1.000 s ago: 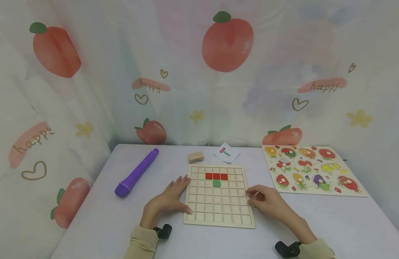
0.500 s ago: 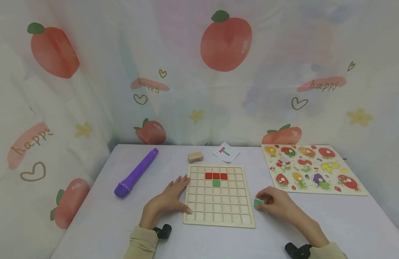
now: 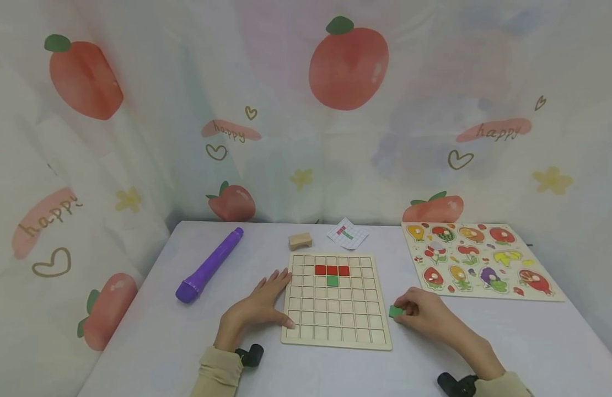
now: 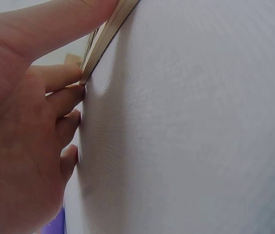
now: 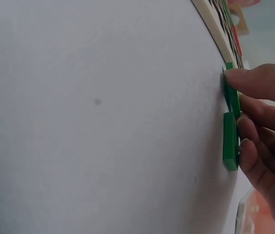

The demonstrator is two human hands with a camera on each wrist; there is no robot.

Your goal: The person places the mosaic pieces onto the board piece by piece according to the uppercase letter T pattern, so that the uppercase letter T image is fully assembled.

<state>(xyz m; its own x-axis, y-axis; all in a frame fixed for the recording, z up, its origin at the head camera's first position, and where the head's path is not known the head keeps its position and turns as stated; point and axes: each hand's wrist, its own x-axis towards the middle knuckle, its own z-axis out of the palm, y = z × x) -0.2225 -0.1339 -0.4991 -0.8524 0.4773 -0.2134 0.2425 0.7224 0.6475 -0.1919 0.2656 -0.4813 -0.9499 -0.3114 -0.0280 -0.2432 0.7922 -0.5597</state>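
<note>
My left hand (image 3: 258, 306) rests at the left edge of a wooden grid board (image 3: 345, 318), fingers spread along the side and thumb on its lower left corner. Several red tiles (image 3: 332, 270) lie in a row on the grid, with a green tile (image 3: 332, 281) below the middle one. Just right of the board, my right hand (image 3: 425, 311) pinches a loose green tile (image 3: 395, 311) between thumb and fingertips, close to the tabletop. In the right wrist view, a second green tile (image 5: 230, 141) sits by the other fingers; whether they touch it, I cannot tell.
A purple toy microphone (image 3: 209, 267) lies at the left. Behind the board are a small wooden block (image 3: 300, 241) and a pattern card (image 3: 353, 238). A fruit puzzle board (image 3: 472, 282) lies at the back right. Printed cloth hangs behind the white table.
My right hand has drawn away from the board's right edge, toward the right and slightly nearer me. A green tile now shows in its fingertips. My left hand has stayed still.
</note>
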